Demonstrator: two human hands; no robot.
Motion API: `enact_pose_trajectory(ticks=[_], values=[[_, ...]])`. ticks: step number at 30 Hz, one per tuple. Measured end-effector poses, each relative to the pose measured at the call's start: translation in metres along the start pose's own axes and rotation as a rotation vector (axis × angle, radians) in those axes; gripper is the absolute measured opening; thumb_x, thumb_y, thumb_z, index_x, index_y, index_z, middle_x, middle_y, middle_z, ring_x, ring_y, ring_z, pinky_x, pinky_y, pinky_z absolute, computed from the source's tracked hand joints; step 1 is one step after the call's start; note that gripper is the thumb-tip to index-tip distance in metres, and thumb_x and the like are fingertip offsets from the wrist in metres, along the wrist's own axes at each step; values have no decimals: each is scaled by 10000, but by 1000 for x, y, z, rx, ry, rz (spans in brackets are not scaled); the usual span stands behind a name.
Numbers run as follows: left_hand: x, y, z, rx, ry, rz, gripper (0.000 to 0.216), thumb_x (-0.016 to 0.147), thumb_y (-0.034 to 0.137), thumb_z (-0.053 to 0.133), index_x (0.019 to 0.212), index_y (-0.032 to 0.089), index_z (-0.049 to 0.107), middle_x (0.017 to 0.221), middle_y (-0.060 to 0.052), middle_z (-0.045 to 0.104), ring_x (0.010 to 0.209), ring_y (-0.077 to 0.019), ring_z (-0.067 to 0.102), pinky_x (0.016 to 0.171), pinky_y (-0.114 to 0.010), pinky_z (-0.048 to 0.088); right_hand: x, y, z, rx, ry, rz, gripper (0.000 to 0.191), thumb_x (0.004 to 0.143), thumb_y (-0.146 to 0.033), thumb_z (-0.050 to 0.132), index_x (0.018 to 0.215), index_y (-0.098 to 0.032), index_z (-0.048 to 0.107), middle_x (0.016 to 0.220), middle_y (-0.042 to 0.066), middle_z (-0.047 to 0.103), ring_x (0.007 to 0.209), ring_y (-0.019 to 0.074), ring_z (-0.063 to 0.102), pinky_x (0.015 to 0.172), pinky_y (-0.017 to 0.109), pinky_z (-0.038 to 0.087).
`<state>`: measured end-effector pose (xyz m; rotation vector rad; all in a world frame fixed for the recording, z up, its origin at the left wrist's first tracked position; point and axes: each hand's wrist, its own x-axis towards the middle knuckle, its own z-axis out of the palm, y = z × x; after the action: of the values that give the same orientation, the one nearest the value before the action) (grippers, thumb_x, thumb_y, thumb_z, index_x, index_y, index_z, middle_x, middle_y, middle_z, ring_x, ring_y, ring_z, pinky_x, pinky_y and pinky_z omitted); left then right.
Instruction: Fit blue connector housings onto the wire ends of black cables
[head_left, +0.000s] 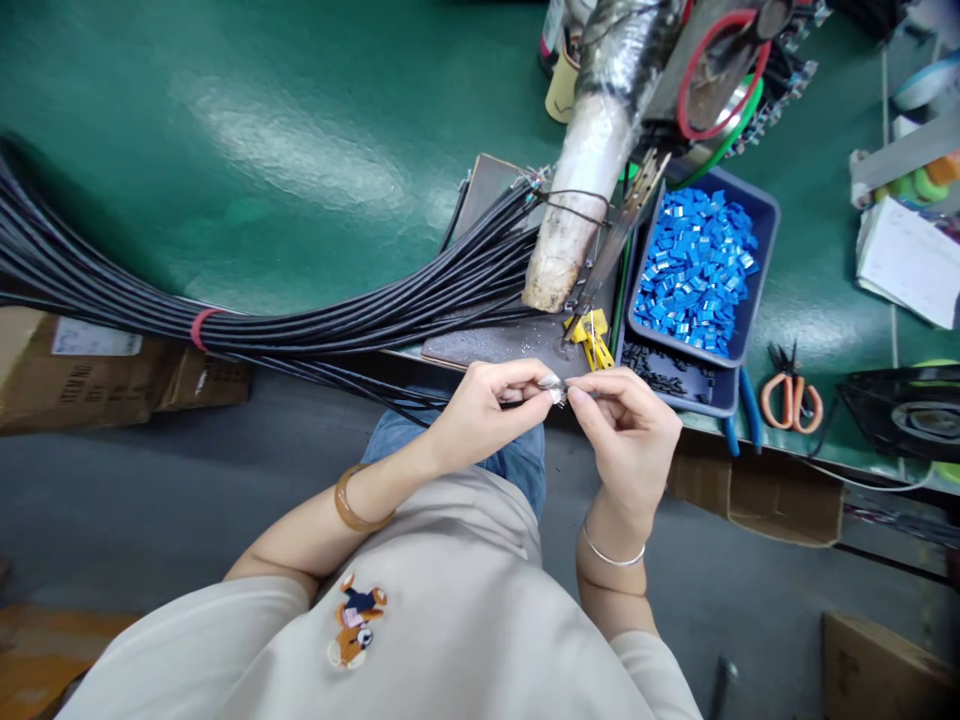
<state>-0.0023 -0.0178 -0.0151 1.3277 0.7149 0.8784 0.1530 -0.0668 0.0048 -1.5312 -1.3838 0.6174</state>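
My left hand (pixel 495 410) is closed in a pinch on the end of a black cable, close in front of the bench edge. Thumb and forefinger of my right hand (pixel 630 430) meet the left fingertips at that end. They pinch something tiny there that I cannot make out. A thick bundle of black cables (pixel 330 328), tied with a red band (pixel 201 328), runs in from the left. Its far ends rest on a dark board (pixel 484 345) just beyond my hands. Beside the board lies a yellow tool (pixel 592 338).
Right of my hands, a grey bin (pixel 766 215) holds small blue parts (pixel 697 270) above a tray of black pieces (pixel 652 372). Orange-handled cutters (pixel 791 395) and a blue-handled tool (pixel 750 410) lie nearby. A wrapped post (pixel 577 190) leans over the board.
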Motion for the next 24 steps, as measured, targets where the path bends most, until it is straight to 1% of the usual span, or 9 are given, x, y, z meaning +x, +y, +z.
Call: enact_pose_trajectory(ticks=[5, 7, 11, 13, 16, 18, 20, 22, 24], values=[[-1, -2, 0, 46, -2, 33, 87, 851, 168, 590, 781, 122, 612, 658, 33, 508, 589, -48, 410, 554, -160, 367, 1, 0, -3, -15, -35, -9, 37, 860, -222, 698, 849, -230, 733, 819, 0, 664, 568, 81, 442, 514, 266, 315], [-2, -3, 0, 62, -9, 7, 28, 824, 156, 602, 819, 129, 601, 662, 38, 514, 571, -46, 414, 525, -152, 363, 3, -1, -7, -46, -102, -23, 44, 862, -210, 689, 840, -222, 725, 824, 0, 667, 557, 76, 428, 524, 264, 330], [-5, -5, -3, 117, -25, -42, 89, 780, 152, 629, 835, 144, 560, 677, 24, 575, 553, -53, 471, 517, -151, 400, 7, -3, -17, -130, -272, -56, 51, 865, -200, 674, 865, -216, 722, 835, -3, 684, 506, 58, 362, 517, 258, 331], [-6, -4, -4, 130, -26, -28, 72, 785, 155, 629, 820, 140, 568, 695, 4, 610, 585, -64, 523, 560, -159, 442, 7, -4, -21, -133, -261, -10, 134, 862, -222, 681, 991, -231, 717, 866, -5, 695, 480, 51, 309, 488, 253, 306], [-6, -2, -4, 129, -7, -7, 55, 792, 148, 633, 825, 128, 594, 706, -1, 622, 608, -67, 553, 573, -153, 458, 4, -5, -25, -78, -157, 91, 253, 858, -255, 688, 1110, -247, 677, 882, -11, 686, 456, 43, 270, 440, 248, 238], [-6, 0, -5, 139, -4, 18, 46, 789, 133, 636, 815, 126, 598, 694, 6, 616, 599, -61, 548, 556, -142, 447, 4, -5, -24, -73, -153, 93, 163, 846, -248, 693, 1008, -229, 686, 815, -24, 649, 458, 39, 274, 439, 248, 213], [-6, -1, -6, 162, -10, 57, 36, 794, 124, 638, 806, 125, 604, 689, 11, 612, 591, -58, 534, 540, -140, 431, 6, -5, -22, -100, -210, 59, 31, 836, -221, 688, 857, -205, 671, 730, -39, 593, 468, 37, 273, 454, 248, 212], [-6, -4, -7, 218, -13, 109, 15, 814, 132, 639, 809, 122, 630, 678, 14, 605, 574, -57, 503, 525, -150, 411, 8, -5, -19, -118, -256, 29, 79, 831, -188, 678, 765, -193, 634, 683, -50, 554, 474, 36, 267, 466, 249, 214], [-6, -6, -6, 292, 5, 177, 47, 841, 159, 652, 826, 119, 672, 664, 13, 610, 551, -59, 468, 517, -168, 394, 9, -5, -17, -133, -264, -1, 110, 836, -168, 670, 739, -190, 624, 679, -50, 557, 481, 36, 282, 476, 249, 231]])
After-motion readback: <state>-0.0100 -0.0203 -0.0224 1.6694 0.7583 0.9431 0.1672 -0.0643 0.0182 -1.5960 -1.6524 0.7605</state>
